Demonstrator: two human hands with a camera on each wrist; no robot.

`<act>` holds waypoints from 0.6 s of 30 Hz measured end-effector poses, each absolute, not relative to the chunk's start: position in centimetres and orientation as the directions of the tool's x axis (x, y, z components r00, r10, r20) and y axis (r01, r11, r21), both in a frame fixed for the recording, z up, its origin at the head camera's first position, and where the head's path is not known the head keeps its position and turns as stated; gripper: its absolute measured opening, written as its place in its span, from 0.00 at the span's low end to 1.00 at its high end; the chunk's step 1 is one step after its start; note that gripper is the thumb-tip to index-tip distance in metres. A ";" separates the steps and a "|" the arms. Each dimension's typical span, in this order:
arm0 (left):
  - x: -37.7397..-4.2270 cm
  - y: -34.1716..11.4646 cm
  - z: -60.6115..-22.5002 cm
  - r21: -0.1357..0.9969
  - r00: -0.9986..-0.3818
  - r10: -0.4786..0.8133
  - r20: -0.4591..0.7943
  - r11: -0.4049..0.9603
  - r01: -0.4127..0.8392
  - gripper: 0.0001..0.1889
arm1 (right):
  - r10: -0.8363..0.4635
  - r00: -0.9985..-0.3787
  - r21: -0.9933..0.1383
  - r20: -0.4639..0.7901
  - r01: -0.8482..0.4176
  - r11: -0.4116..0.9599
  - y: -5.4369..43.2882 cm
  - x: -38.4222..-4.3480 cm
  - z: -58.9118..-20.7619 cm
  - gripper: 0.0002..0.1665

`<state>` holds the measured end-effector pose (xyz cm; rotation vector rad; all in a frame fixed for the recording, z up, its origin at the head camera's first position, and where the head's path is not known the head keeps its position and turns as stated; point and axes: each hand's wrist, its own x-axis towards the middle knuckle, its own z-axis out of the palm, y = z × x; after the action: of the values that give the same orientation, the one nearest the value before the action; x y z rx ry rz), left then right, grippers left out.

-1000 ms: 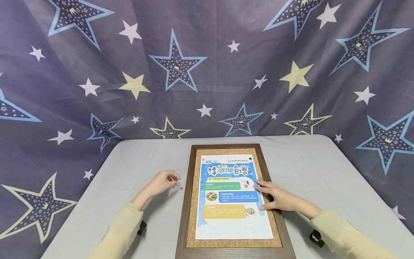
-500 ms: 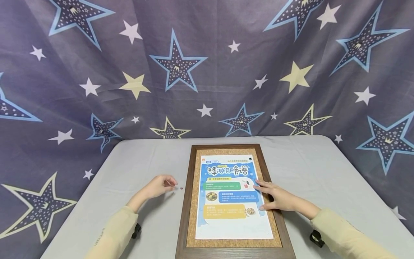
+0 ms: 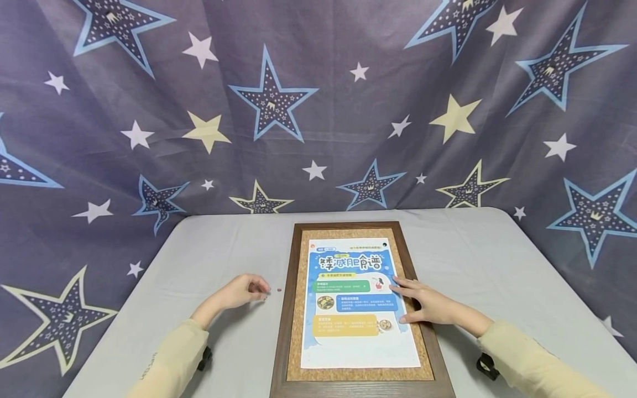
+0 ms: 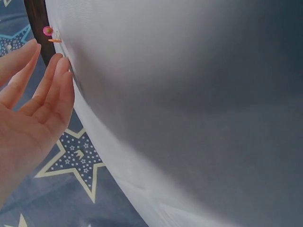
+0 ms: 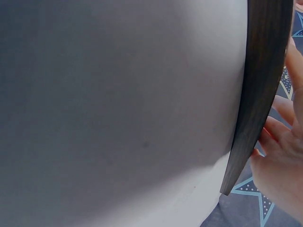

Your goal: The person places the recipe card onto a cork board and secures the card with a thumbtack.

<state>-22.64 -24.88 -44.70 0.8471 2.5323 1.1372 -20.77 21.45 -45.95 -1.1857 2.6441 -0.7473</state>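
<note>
A poster [image 3: 348, 348] with blue print lies on a cork board [image 3: 368, 374] in a brown wooden frame [image 3: 281, 342]. An orange thumbtack [image 3: 312, 246] sits in its top left corner and a black thumbtack [image 3: 385, 244] in its top right. My right hand [image 3: 428, 304] rests across the frame's right side, fingertips on the poster's edge, fingers spread. Left of the frame, my left hand [image 3: 241, 292] is low over the table, fingers loosely bent and holding nothing. Just beyond its fingertips in the left wrist view lie a pink thumbtack [image 4: 48, 30] and an orange thumbtack [image 4: 55, 40], the latter point up.
A grey cloth covers the table [image 3: 224, 243], which reaches to either side of the frame. Behind it hangs a purple-grey star-patterned curtain [image 3: 338, 110]. Black wrist devices show under both sleeves, one near the right forearm [image 3: 486, 366].
My left hand has drawn slightly left and down, its fingertips now over the nearer small tack. My right hand and the board have stayed put.
</note>
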 end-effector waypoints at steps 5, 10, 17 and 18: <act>-22.7 -24.8 -44.9 0.750 -0.803 0.596 0.007 0.528 0.398 0.07 | -0.734 -0.676 -0.499 0.065 -0.660 0.562 21.5 -20.8 -45.9 0.43; -22.2 -24.2 -44.1 0.720 -0.838 0.543 -0.063 0.606 0.338 0.07 | -0.733 -0.677 -0.501 0.064 -0.657 0.563 21.5 -20.8 -45.9 0.43; -22.4 -24.2 -44.3 0.705 -0.836 0.544 -0.072 0.621 0.343 0.07 | -0.733 -0.678 -0.502 0.060 -0.655 0.565 21.5 -20.8 -45.9 0.43; -22.4 -24.2 -44.3 0.704 -0.835 0.545 -0.071 0.621 0.345 0.07 | -0.733 -0.677 -0.504 0.060 -0.655 0.564 21.5 -20.8 -46.0 0.43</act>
<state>-22.45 -24.23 -44.32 0.7230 2.5689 1.0285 -20.80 21.50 -45.95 -1.1795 2.6371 -0.7516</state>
